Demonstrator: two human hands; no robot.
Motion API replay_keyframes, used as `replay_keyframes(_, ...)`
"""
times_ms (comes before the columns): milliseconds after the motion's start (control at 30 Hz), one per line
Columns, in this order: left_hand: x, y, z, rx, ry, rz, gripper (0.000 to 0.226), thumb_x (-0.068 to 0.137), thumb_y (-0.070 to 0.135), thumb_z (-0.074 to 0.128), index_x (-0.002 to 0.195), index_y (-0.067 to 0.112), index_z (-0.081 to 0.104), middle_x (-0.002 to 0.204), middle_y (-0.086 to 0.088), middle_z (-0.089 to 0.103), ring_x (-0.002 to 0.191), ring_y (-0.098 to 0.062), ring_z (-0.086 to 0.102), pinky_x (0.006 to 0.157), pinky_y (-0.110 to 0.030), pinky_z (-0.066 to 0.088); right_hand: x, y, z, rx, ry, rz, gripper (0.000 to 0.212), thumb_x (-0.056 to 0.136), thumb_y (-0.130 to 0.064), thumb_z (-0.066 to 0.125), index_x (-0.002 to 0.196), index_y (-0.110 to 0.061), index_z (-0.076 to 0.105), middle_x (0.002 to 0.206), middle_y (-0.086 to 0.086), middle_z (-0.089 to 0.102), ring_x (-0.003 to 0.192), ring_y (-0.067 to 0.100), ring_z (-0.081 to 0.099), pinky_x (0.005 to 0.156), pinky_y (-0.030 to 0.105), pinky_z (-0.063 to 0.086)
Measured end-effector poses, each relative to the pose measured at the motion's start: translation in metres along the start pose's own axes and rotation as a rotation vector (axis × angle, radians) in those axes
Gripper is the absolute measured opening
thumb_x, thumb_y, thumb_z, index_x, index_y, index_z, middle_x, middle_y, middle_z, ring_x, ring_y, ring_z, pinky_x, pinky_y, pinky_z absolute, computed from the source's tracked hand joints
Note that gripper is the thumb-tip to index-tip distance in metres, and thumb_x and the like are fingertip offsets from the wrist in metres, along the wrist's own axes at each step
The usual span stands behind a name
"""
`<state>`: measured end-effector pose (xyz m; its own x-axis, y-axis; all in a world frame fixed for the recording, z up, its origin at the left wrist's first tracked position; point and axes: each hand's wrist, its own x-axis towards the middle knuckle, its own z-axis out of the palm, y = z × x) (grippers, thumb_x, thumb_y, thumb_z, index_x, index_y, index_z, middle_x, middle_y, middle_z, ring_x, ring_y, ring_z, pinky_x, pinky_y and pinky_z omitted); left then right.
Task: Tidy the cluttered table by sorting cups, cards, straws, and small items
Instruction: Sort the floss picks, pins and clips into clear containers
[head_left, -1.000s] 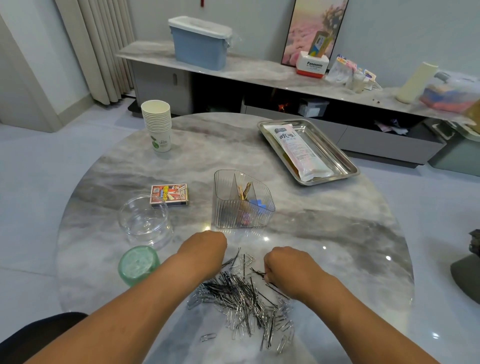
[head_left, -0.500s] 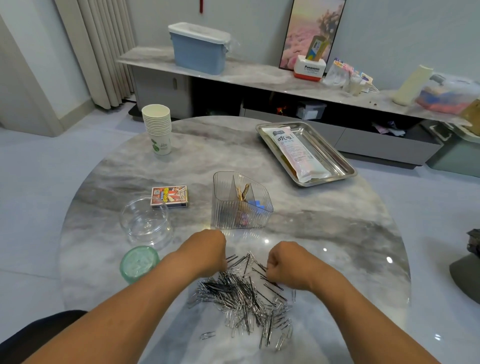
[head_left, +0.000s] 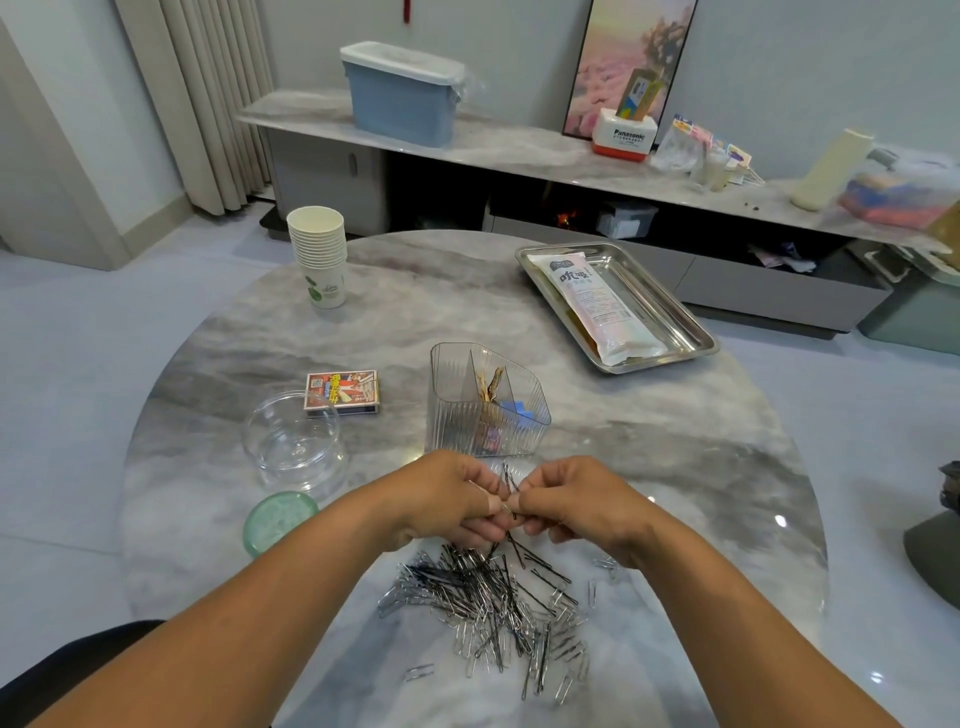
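A heap of black hairpins and silver paper clips (head_left: 493, 608) lies on the round marble table (head_left: 649, 457) close to me. Above the heap, my left hand (head_left: 447, 501) and my right hand (head_left: 576, 501) meet, both pinching a small bunch of black hairpins (head_left: 510, 480) between curled fingers. Just behind the hands stands a clear ribbed divided organizer (head_left: 483, 402) with small items inside. A stack of paper cups (head_left: 318, 254) stands far left. A card box (head_left: 343, 391) lies beside a clear round container (head_left: 292, 436), whose green lid (head_left: 278, 519) lies nearer to me.
A steel tray (head_left: 691, 325) holding a long packet of straws (head_left: 597, 306) sits at the far right of the table. Behind the table runs a low marble cabinet with a blue bin (head_left: 400, 93). A dark chair edge (head_left: 62, 670) shows at lower left.
Both hands have lifted off the heap and come together above it, now pinching a few hairpins between them. The heap looks slightly more spread out.
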<state>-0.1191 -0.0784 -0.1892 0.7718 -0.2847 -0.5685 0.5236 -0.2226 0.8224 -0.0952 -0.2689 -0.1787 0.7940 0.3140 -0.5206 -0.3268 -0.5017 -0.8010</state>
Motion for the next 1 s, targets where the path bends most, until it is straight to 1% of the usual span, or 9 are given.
replay_keyframes(100, -0.001, 0.003, 0.001, -0.133, -0.06, -0.023, 0.013, 0.1, 0.003, 0.057, 0.11, -0.001, 0.063, 0.112, -0.022, 0.072, 0.102, -0.023, 0.073, 0.089, -0.035, 0.06, 0.0, -0.001, 0.005, 0.021, 0.057, -0.049, 0.008, 0.087, -0.009, 0.077, 0.081, -0.008, 0.071, 0.072, 0.006, 0.073, 0.063, 0.011, 0.063, 0.053, 0.019, 0.045)
replay_keyframes(167, -0.002, 0.004, 0.0, -0.249, -0.082, -0.048, 0.025, 0.097, 0.005, 0.062, 0.119, -0.007, 0.06, 0.112, -0.024, 0.072, 0.105, -0.026, 0.072, 0.092, -0.036, 0.059, -0.001, -0.001, 0.007, 0.03, 0.065, -0.065, 0.008, 0.087, -0.01, 0.078, 0.081, -0.007, 0.073, 0.07, 0.006, 0.071, 0.062, 0.011, 0.062, 0.053, 0.019, 0.046)
replay_keyframes(233, -0.002, 0.004, 0.0, -0.333, -0.066, -0.06, 0.034, 0.096, 0.008, 0.065, 0.123, -0.011, 0.058, 0.111, -0.025, 0.072, 0.099, -0.026, 0.074, 0.086, -0.033, 0.06, -0.002, -0.001, 0.007, 0.049, 0.049, -0.067, 0.011, 0.088, -0.012, 0.078, 0.086, -0.002, 0.074, 0.072, 0.008, 0.072, 0.063, 0.011, 0.063, 0.055, 0.019, 0.049)
replay_keyframes(467, 0.002, 0.002, -0.001, -0.339, 0.054, -0.054, 0.023, 0.098, 0.009, 0.062, 0.113, -0.008, 0.063, 0.091, -0.018, 0.072, 0.075, -0.02, 0.072, 0.07, -0.028, 0.062, -0.002, -0.004, 0.0, 0.156, 0.016, 0.011, 0.007, 0.091, -0.007, 0.074, 0.089, -0.001, 0.072, 0.082, 0.016, 0.075, 0.066, 0.016, 0.068, 0.058, 0.023, 0.056)
replay_keyframes(533, 0.003, 0.003, -0.003, -0.292, 0.079, -0.065, 0.02, 0.102, 0.01, 0.056, 0.113, -0.005, 0.064, 0.084, -0.014, 0.071, 0.071, -0.02, 0.07, 0.069, -0.029, 0.062, 0.0, -0.001, -0.006, 0.064, 0.095, 0.035, 0.007, 0.091, -0.007, 0.073, 0.087, -0.001, 0.072, 0.078, 0.015, 0.075, 0.062, 0.017, 0.067, 0.058, 0.026, 0.058)
replay_keyframes(667, 0.004, 0.003, -0.006, -0.221, 0.117, -0.103, 0.017, 0.106, 0.007, 0.045, 0.115, 0.001, 0.059, 0.079, -0.013, 0.067, 0.068, -0.022, 0.067, 0.065, -0.031, 0.061, 0.006, 0.01, -0.018, -0.396, 0.281, 0.065, 0.011, 0.089, -0.009, 0.077, 0.079, -0.005, 0.074, 0.072, 0.011, 0.076, 0.057, 0.017, 0.068, 0.069, 0.04, 0.064)
replay_keyframes(733, 0.005, 0.002, -0.007, -0.176, 0.125, -0.112, 0.016, 0.104, 0.002, 0.045, 0.113, 0.004, 0.057, 0.081, -0.013, 0.067, 0.067, -0.021, 0.067, 0.066, -0.032, 0.06, 0.006, 0.009, -0.017, -0.606, 0.274, 0.084, 0.014, 0.085, -0.016, 0.081, 0.075, -0.01, 0.075, 0.069, 0.003, 0.075, 0.064, 0.017, 0.071, 0.075, 0.041, 0.063)
replay_keyframes(833, 0.006, 0.002, -0.005, -0.109, 0.136, -0.114, 0.01, 0.102, 0.004, 0.05, 0.108, 0.006, 0.057, 0.079, -0.01, 0.066, 0.066, -0.018, 0.063, 0.067, -0.031, 0.057, 0.001, 0.002, -0.005, -0.798, 0.207, 0.111, 0.01, 0.08, -0.024, 0.085, 0.079, -0.017, 0.078, 0.077, -0.007, 0.075, 0.078, 0.014, 0.072, 0.076, 0.033, 0.058)
replay_keyframes(1000, 0.008, 0.0, -0.005, -0.084, 0.179, -0.109, 0.006, 0.102, 0.011, 0.055, 0.103, 0.007, 0.058, 0.078, -0.01, 0.064, 0.063, -0.018, 0.06, 0.064, -0.03, 0.058, 0.002, 0.008, 0.027, -0.899, 0.203, 0.102, 0.022, 0.075, -0.032, 0.087, 0.085, -0.017, 0.074, 0.089, -0.003, 0.073, 0.081, 0.019, 0.068, 0.068, 0.028, 0.049)
